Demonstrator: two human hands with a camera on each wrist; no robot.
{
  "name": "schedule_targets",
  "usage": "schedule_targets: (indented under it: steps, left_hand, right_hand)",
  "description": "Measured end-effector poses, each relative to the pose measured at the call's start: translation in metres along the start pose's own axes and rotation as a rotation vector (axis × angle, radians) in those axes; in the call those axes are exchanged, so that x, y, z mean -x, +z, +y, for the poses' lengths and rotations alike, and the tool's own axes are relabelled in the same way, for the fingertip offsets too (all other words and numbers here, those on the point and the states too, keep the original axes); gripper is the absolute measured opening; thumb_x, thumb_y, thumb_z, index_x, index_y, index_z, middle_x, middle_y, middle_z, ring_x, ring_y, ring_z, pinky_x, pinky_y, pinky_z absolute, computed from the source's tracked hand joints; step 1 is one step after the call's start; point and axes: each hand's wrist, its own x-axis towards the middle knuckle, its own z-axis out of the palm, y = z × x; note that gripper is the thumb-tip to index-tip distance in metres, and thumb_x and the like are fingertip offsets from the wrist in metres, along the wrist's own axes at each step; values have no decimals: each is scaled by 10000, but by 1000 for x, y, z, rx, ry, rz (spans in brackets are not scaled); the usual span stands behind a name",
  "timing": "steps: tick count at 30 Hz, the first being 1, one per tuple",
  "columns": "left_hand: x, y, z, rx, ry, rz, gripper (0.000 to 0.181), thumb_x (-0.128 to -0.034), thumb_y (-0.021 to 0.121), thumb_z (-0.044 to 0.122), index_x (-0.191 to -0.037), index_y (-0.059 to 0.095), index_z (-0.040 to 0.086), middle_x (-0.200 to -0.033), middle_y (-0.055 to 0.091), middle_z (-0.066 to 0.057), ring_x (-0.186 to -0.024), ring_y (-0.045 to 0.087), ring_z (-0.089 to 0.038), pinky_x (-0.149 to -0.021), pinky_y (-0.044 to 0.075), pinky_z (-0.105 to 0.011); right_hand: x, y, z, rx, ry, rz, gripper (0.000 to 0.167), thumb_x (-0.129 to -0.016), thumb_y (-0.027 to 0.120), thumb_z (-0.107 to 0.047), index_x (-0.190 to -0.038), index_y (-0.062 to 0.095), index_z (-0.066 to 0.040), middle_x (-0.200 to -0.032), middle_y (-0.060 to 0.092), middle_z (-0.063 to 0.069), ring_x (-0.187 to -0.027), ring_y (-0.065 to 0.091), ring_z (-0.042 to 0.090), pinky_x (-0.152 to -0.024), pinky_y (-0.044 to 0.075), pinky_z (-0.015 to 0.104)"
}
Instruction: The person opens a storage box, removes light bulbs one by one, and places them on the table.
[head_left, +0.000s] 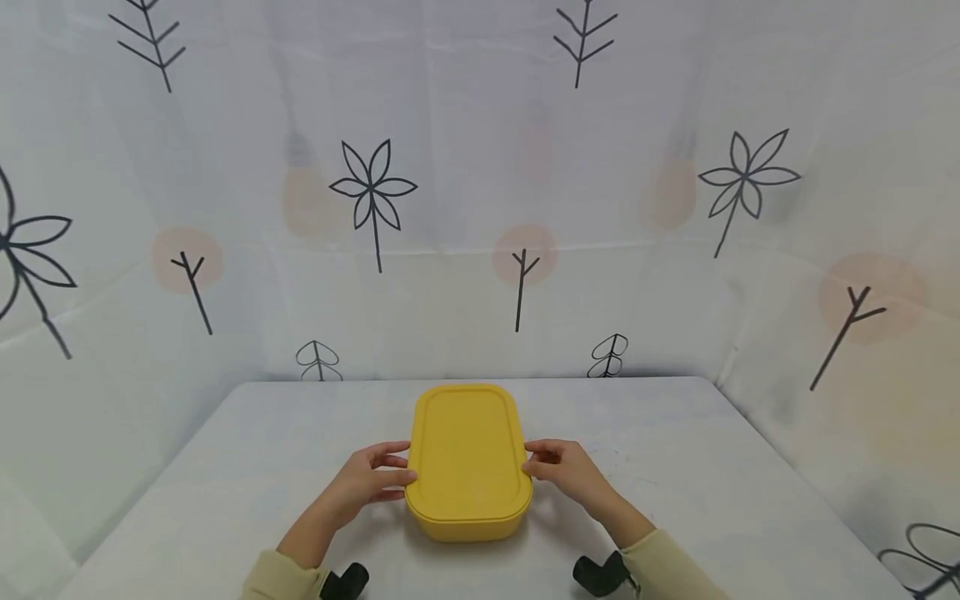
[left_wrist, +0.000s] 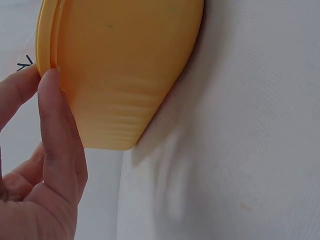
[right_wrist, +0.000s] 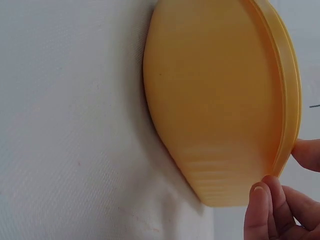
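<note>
At the left side of the yellow box (head_left: 468,531), a left hand (head_left: 371,477) with half-bent fingers, parted only by the thickness of the rim of the lid (head_left: 468,450): thumb over the top edge, fingertips under the lip, in a pinch. At the opposite side of the box, a right hand (head_left: 566,467) in a near-mirror pose, also pinching the rim between thumb and bent fingers. Directly beneath the box, a white table (head_left: 675,442), touching its base, with soft shadows just beside it. On top of the box, the lid, lying flat, with a rounded rectangular outline in its surface. Nearer the person than the box, pale yellow sleeves (head_left: 671,562) and, just beside the cuffs, dark devices (head_left: 602,575). Beyond the box, well apart, a pale backdrop (head_left: 465,100) with line-drawn flowers, twigs and faint peach discs.
</note>
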Motion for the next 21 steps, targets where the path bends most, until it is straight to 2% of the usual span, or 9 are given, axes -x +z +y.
schedule_targets:
  steps: [8,15,21]
  left_hand:
    - [1,0,4,-17,-9,24,686,-723,807,188,-1310,501,5,-1087,562,-134,-806,627,-208,-721,550,-349]
    - [2,-1,10,-11,9,25,662,-739,795,178,-1305,504,-5,-1089,567,-135,-834,630,-210,-734,547,-352]
    - [2,-1,10,2,8,35,656,-738,795,172,-1303,509,1,-1097,569,-136,-845,630,-212,-736,546,-353]
  right_hand:
    - [1,1,-5,24,47,16,417,-768,758,-154,-1133,638,9,-807,598,16,-737,536,158,-682,487,312]
    - [0,0,-11,-14,42,2,416,-787,740,-147,-1149,623,20,-805,579,29,-724,525,166,-719,500,389]
    - [-1,-1,-11,-14,41,6,409,-795,732,-162,-1152,626,9,-827,577,28,-737,529,164,-738,497,395]
